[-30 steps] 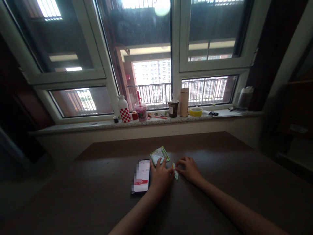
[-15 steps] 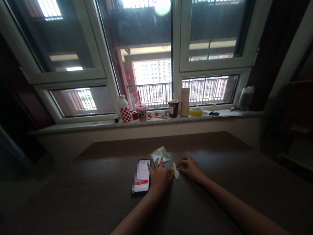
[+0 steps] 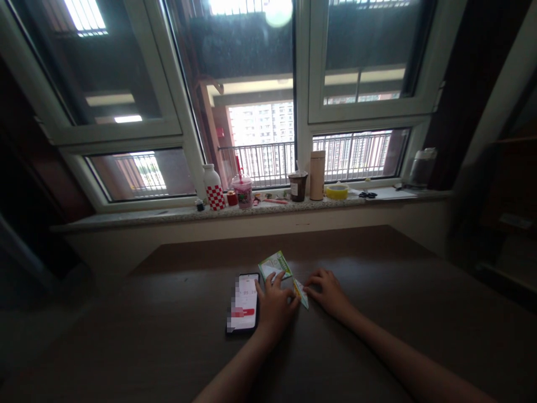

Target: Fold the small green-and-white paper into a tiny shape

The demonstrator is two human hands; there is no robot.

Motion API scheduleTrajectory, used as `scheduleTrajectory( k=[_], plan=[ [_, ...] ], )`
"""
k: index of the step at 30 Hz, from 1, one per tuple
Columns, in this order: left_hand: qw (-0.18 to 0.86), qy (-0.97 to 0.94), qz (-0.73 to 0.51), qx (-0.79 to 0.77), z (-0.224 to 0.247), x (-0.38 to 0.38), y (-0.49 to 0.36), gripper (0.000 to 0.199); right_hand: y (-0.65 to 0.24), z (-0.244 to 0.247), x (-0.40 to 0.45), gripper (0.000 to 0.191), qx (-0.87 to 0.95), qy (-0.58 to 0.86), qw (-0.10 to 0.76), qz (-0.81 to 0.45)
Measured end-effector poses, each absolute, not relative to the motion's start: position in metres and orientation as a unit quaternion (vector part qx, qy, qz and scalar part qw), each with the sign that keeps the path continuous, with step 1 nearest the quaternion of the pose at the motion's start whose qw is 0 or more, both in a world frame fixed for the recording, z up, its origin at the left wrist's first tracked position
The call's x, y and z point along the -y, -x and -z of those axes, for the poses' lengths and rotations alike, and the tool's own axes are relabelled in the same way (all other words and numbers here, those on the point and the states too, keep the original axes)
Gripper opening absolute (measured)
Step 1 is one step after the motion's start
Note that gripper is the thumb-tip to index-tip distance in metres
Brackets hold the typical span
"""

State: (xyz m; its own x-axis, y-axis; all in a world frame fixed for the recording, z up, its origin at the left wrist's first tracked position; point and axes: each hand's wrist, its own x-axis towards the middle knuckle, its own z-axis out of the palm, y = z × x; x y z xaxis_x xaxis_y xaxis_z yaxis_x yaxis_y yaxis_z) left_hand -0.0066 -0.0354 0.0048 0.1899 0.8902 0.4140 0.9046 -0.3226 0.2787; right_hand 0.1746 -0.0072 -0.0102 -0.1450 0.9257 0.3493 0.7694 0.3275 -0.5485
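Note:
Between my two hands stands a small folded piece of printed paper (image 3: pixel 301 294), white with yellow and green marks. My left hand (image 3: pixel 277 308) pinches its left side with thumb and forefinger, while the other fingers spread toward a flat green-and-white printed paper (image 3: pixel 274 265). The fingertips of my right hand (image 3: pixel 329 294) are closed on the folded paper's right edge. A phone (image 3: pixel 244 305) with a lit screen lies just left of my left hand. The folds of the small paper are partly covered by my fingers.
Beyond the brown table (image 3: pixel 168 313) runs a stone windowsill (image 3: pixel 176 215). On it are a red-checked white bottle (image 3: pixel 215 190), a pink drink cup (image 3: pixel 243 193), a dark cup (image 3: pixel 297 187), a tan flask (image 3: pixel 317 176), yellow tape (image 3: pixel 337 192) and scissors (image 3: pixel 367 195).
The folded paper has turned slightly between my fingers and shows a little more of its printed face. Both hands have stayed almost in place; the phone and flat paper lie as before.

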Motion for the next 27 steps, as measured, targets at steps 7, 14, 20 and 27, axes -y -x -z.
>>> scheduleTrajectory(
  k=[7,14,20,27],
  plan=[
    [-0.004,0.775,0.268,0.572,-0.0050,0.0351,0.0057,0.015,-0.1743,0.0098,0.0092,0.016,0.767,0.556,0.303,-0.105],
    [0.005,0.776,0.263,0.574,-0.0001,0.0344,0.0057,0.026,-0.1751,0.0128,0.0067,0.017,0.764,0.563,0.296,-0.104],
    [0.038,0.789,0.237,0.566,0.0038,0.0366,0.0056,0.026,-0.1742,0.0109,0.0104,0.019,0.763,0.558,0.306,-0.110],
    [0.034,0.811,0.205,0.547,0.0010,0.0408,0.0059,0.035,-0.1733,0.0106,0.0121,0.014,0.756,0.564,0.314,-0.110]
  ],
)
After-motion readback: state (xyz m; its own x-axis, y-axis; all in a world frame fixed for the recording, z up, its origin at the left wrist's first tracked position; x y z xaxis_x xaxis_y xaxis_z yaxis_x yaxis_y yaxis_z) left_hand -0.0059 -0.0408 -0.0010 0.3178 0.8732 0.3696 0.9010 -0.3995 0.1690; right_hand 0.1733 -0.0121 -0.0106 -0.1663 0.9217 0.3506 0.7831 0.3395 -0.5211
